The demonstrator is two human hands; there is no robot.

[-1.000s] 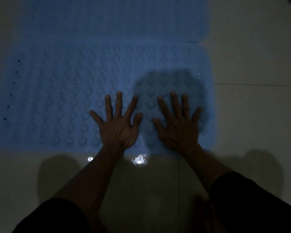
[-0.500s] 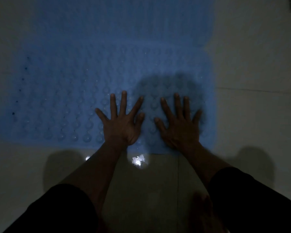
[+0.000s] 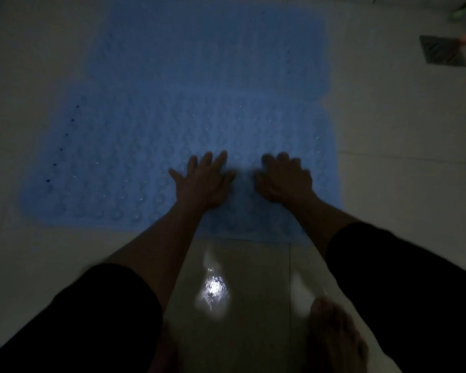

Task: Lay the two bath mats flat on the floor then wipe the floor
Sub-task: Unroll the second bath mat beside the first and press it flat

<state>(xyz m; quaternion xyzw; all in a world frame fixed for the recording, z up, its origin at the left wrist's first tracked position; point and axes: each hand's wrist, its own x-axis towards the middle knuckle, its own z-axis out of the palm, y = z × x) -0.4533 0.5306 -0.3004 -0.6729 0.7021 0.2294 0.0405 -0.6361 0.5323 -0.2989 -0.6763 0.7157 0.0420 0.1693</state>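
Two blue bath mats lie on the dim tiled floor. The near mat (image 3: pixel 113 168) has rows of round bumps and spreads flat across the middle of the view. The far mat (image 3: pixel 199 49) lies behind it, with their edges overlapping. My left hand (image 3: pixel 203 181) rests on the near mat with fingers apart and holds nothing. My right hand (image 3: pixel 284 179) is also over the near mat, close to its right part. Its fingers are curled and blurred, with nothing in them that I can see.
A square metal floor drain (image 3: pixel 443 51) sits at the far right. A bright wet reflection (image 3: pixel 213 288) shines on the tile between my arms. My bare foot (image 3: pixel 334 335) stands at the lower right. Pale floor tiles (image 3: pixel 404 125) run to the right of the mats.
The view has pulled back and shifted, so the drain and my foot now show. My hands have drawn a little closer together, and my right fingers have curled from flat and spread.
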